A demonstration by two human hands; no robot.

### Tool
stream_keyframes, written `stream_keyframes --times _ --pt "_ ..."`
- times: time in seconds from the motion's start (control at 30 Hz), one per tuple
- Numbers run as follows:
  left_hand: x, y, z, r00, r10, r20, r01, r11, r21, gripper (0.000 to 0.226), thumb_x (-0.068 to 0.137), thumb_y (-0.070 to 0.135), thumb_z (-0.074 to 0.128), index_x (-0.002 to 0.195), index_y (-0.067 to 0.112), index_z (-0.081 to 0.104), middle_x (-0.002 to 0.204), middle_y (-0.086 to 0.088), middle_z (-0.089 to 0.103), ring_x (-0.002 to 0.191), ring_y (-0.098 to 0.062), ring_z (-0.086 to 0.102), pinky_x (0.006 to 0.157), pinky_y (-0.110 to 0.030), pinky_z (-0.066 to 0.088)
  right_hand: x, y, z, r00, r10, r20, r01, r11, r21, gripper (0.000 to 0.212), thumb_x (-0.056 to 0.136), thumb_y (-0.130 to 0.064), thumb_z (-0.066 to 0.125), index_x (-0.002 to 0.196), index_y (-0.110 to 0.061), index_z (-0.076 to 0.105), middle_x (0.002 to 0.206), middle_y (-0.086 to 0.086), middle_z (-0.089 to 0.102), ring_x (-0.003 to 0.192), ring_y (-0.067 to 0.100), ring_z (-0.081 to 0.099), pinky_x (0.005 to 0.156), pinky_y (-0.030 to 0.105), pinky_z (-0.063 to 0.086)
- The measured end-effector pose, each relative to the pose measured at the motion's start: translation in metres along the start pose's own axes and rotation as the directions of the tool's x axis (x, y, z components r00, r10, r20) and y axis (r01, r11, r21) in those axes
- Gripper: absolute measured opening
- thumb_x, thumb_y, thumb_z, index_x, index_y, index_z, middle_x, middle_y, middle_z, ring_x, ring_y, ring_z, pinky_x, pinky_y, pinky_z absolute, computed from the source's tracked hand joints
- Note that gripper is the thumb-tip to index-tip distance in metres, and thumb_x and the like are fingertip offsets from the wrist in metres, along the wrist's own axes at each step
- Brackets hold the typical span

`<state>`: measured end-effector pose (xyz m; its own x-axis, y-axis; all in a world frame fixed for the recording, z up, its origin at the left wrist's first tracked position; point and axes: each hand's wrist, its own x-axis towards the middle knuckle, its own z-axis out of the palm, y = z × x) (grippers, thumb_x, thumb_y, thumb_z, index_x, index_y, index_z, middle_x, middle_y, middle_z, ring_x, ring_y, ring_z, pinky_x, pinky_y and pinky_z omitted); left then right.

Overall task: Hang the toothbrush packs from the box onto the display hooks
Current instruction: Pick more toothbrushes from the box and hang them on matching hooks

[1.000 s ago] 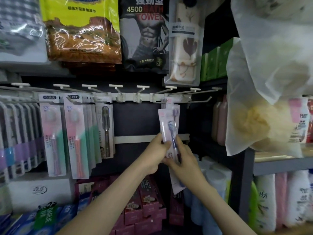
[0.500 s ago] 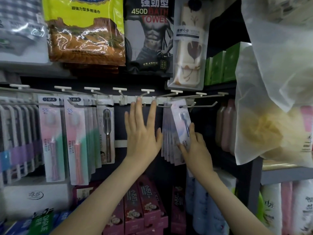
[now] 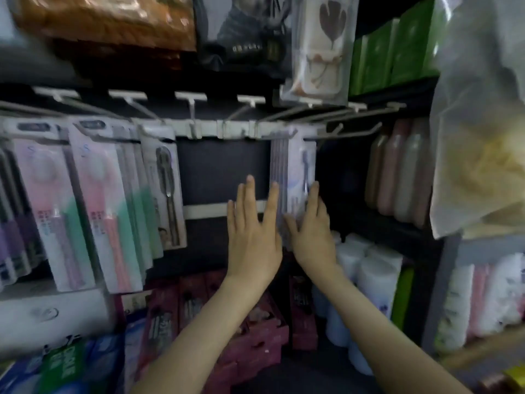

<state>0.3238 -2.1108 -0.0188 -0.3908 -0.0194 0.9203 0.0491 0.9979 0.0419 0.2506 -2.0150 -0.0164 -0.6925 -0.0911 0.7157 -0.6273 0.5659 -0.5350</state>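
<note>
My left hand [image 3: 252, 237] and right hand [image 3: 312, 240], flat with grip wide, touch a blurred hanging stack of pale lilac toothbrush packs [image 3: 297, 172].

In front of you, a white hook rail [image 3: 235, 129] carries lilac toothbrush packs [image 3: 298, 166] near its right end, pink-and-green toothbrush packs [image 3: 93, 200] along its left.

I'm looking at a shop's toiletries section: a rail of display hooks [image 3: 227, 129] carries rows of identical carded toothbrush packs [image 3: 93, 200]. Packaged towels [image 3: 108, 21] hang above. Bottles [image 3: 397, 177] fill the shelves [image 3: 488, 248] on the right, and stacked pink boxes [image 3: 255, 331] sit below the hooks.
</note>
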Motion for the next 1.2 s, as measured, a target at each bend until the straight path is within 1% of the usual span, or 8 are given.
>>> stream_keyframes --times 0.1,0.33,0.4,0.57,0.73,0.87,1.07,1.2 --pt "-0.047 0.024 0.006 0.996 0.001 0.087 0.009 0.993 -0.12 0.072 0.082 -0.001 0.06 0.147 0.007 0.029 0.149 -0.029 0.026 0.136 -0.041 0.028 0.112 -0.053 0.029 -0.063 0.021 -0.019 0.999 -0.016 0.04 0.016 1.0 0.013 0.071 0.097 -0.024 0.05 0.153 -0.015 0.007 0.153 0.007 0.027 0.134 0.021 0.034 0.094 0.022 0.035" --pt "-0.22 0.106 -0.021 0.881 0.062 0.469 0.132 0.919 -0.371 0.051 0.089 0.007 0.06 0.137 0.005 0.043 0.139 -0.014 0.043 0.128 -0.027 0.041 0.107 -0.036 0.035 -0.261 0.114 -0.096 0.905 0.021 0.425 -0.023 1.0 -0.001 0.063 0.096 -0.017 0.048 0.151 -0.027 0.018 0.137 0.004 0.044 0.108 0.02 0.052 0.08 0.024 0.042" --pt "-0.278 0.131 -0.031 0.746 0.124 0.654 0.177 0.91 -0.375 0.048 0.092 0.013 0.058 0.138 0.013 0.044 0.138 -0.005 0.044 0.126 -0.023 0.045 0.104 -0.035 0.042 -0.315 0.15 -0.118 0.834 0.116 0.54 -0.106 0.993 -0.049 0.063 0.096 -0.018 0.047 0.15 -0.028 0.016 0.135 0.005 0.044 0.112 0.024 0.051 0.084 0.024 0.04" --pt "-0.388 0.184 -0.042 0.181 0.099 0.978 0.364 0.918 -0.16 0.049 0.1 0.022 0.037 0.148 0.031 0.027 0.149 0.009 0.026 0.134 -0.012 0.033 0.105 -0.024 0.023 -0.419 0.232 -0.171 0.506 0.312 0.804 -0.057 0.942 -0.33 0.072 0.101 -0.028 0.043 0.146 -0.024 -0.013 0.147 0.003 0.033 0.132 0.024 0.035 0.1 0.029 0.035" --pt "-0.448 0.229 -0.037 -0.059 0.093 0.994 0.406 0.912 -0.061 0.059 0.101 0.02 0.036 0.153 0.032 0.012 0.16 0.002 0.007 0.145 -0.02 0.015 0.112 -0.026 0.023 -0.464 0.283 -0.184 0.392 0.451 0.802 -0.046 0.88 -0.473 0.07 0.099 -0.021 0.045 0.153 -0.016 0.0 0.156 0.001 0.017 0.143 0.022 0.017 0.112 0.029 0.018" --pt "-0.468 0.255 -0.03 -0.043 0.029 0.999 0.378 0.926 -0.01 0.063 0.101 0.024 0.039 0.153 0.032 0.005 0.161 0.005 0.001 0.146 -0.021 0.011 0.116 -0.032 0.022 -0.471 0.312 -0.163 0.348 0.35 0.869 0.027 0.923 -0.383 0.064 0.096 -0.017 0.049 0.151 -0.015 0.015 0.153 0.004 0.025 0.139 0.024 0.025 0.108 0.034 0.027" --pt "-0.483 0.254 -0.03 0.018 -0.094 0.995 0.417 0.906 0.078 0.058 0.102 0.032 0.037 0.153 0.024 0.01 0.159 0.003 0.009 0.145 -0.017 0.014 0.115 -0.028 0.022 -0.477 0.333 -0.128 0.394 0.327 0.859 0.035 0.929 -0.369 0.065 0.097 -0.016 0.05 0.151 -0.008 0.014 0.152 0.009 0.026 0.138 0.026 0.027 0.11 0.033 0.025" --pt "-0.48 0.245 -0.037 0.059 -0.145 0.988 0.466 0.879 0.101 0.062 0.101 0.035 0.042 0.153 0.023 0.012 0.159 0.005 0.01 0.141 -0.018 0.026 0.114 -0.028 0.024 -0.478 0.321 -0.14 0.437 0.213 0.874 0.075 0.96 -0.271 0.058 0.091 -0.018 0.059 0.143 -0.011 0.034 0.141 0.007 0.043 0.13 0.025 0.038 0.103 0.032 0.031"
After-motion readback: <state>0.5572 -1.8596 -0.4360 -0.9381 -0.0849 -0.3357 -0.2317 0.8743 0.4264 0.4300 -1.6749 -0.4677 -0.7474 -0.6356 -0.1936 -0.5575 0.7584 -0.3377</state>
